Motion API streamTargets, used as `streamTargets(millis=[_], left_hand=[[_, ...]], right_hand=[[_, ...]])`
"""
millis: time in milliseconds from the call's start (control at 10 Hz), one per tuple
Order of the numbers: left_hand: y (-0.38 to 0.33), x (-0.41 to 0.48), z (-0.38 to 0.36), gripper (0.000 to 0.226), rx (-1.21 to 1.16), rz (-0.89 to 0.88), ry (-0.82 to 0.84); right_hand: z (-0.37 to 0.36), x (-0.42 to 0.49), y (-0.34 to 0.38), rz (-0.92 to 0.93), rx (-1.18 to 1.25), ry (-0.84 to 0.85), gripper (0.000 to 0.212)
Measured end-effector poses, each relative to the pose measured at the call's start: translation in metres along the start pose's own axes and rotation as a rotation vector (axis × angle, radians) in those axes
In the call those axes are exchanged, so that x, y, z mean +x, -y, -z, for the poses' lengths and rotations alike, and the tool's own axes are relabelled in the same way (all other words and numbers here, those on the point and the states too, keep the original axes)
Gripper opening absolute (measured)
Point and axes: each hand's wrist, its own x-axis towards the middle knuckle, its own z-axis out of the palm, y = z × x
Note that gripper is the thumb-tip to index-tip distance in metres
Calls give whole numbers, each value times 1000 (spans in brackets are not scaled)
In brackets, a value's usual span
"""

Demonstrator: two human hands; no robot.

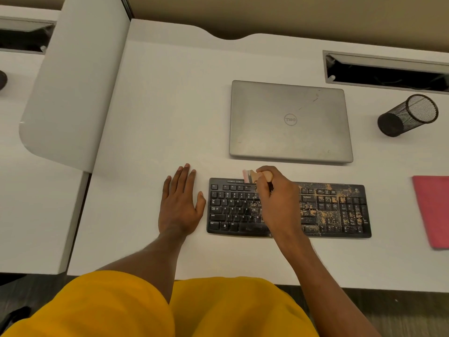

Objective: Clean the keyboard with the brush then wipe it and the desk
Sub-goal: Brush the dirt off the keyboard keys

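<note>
grit is covering the right half of the long black plastic keyboard (335, 210), which is lying flat on the white surface (158, 117), near the front edge and just in front of the laptop. tan and orange specks are clinging thickly to the number pad, the arrow block and the top row on that side. the left half is looking mostly dark and clean, with only a few flecks around the middle letters.

the right hand (274, 198) is reaching over the middle of the keyboard, its fingers curling round the pale wooden handle of a small brush (255, 176). the pink bristles are pointing left over the keyboard's back edge and are looking blurred. the left hand (181, 203) is lying palm down on the surface just beside the keyboard's left end, fingers straight and slightly spread. whether the thumb is touching the keyboard i cannot tell.

white legends are showing on the left keys: q w e r, a s d f, z x c v, plus tab, caps lock, shift and ctrl. a mark in the top right corner is too small to read. the closed silver laptop (290, 132) is carrying a round "dell" logo, upside down from this view. a black wire-mesh pen cup (408, 115) is lying on its side to the right of the laptop. a flat red cloth (435, 210) is lying to the right of the keyboard, apart from it.
</note>
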Motion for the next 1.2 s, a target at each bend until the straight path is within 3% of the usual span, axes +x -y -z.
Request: streamTargets(millis=[200, 400, 600, 800, 1100, 1200], left_hand=[[0, 0, 1, 71, -9, -3, -2], [0, 0, 0, 71, -9, 2, 3], [0, 0, 0, 71, -16, 2, 1], [0, -1, 0, 70, -6, -2, -4], [0, -1, -1, 70, -7, -3, -5], [1, -1, -1, 70, -13, -8, -10]], right_hand=[[5, -1, -3, -35, -45, 90, 24], [9, 2, -2, -8, -1, -9, 22], [9, 1, -3, -38, -13, 67, 25], [12, 1, 1, -18, -17, 33, 25], [41, 4, -4, 48, -421, 55, 15], [37, 5, 1, 105, -403, 103, 12]])
